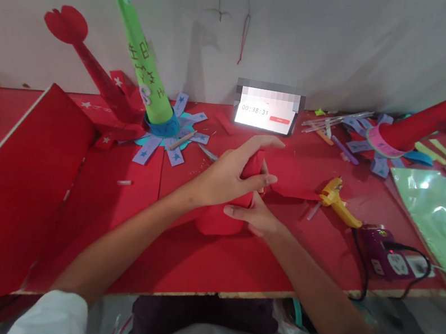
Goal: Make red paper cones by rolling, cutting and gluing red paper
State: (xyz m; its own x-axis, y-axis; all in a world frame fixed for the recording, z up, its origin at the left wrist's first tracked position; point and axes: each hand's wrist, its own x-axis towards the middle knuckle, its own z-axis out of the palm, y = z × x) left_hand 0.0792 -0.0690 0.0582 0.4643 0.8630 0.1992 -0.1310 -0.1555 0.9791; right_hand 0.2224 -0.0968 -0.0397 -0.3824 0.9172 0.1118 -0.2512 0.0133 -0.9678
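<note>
Both hands are closed on a piece of red paper (220,221), rolled or curved, over the front middle of the table. My left hand (233,171) wraps it from above, thumb and fingers reaching over its upper part. Lower down, my right hand (255,215) grips it with the thumb on the near side. The fingers behind the paper are partly hidden. A flat red sheet (299,174) lies just right of the hands. To its right rests a yellow hot glue gun (339,202).
A green paper cone (147,69) with a star top stands left, beside a red paper stem (97,72). A red board (7,199) rises at far left. A lit screen (263,115) leans at the back. A purple power box (384,251) with cables sits right.
</note>
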